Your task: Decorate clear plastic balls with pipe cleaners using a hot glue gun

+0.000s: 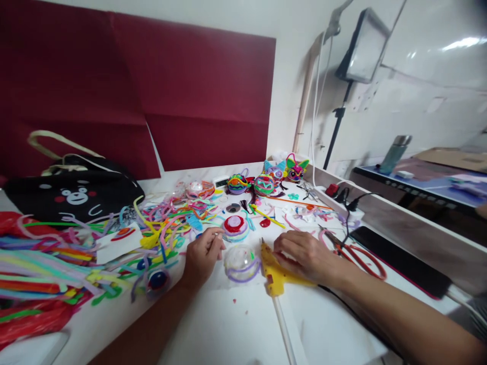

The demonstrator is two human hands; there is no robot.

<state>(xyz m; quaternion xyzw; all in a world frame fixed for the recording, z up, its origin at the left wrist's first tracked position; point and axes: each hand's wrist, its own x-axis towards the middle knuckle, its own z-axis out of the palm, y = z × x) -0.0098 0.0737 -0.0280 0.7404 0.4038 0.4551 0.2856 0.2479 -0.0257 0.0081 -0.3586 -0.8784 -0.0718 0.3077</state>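
My left hand (203, 253) is left of a clear dome (240, 257) trimmed with a purple pipe cleaner. Its fingers are curled together beside a round piece (236, 228) wrapped in red, lilac and pale blue; whether they pinch something small is too blurred to tell. My right hand (300, 253) rests over the handle of a yellow glue gun (274, 276), fingers bent. The gun lies on the table, nozzle pointing away, with a white glue stick (283, 329) out of its back.
Colourful pipe cleaners (45, 263) heap at left near a black bag (76, 195). Finished wrapped balls (264, 184) stand at the back. Orange-handled pliers (361, 258), a black phone (399, 261) and a power strip (350, 210) lie at right.
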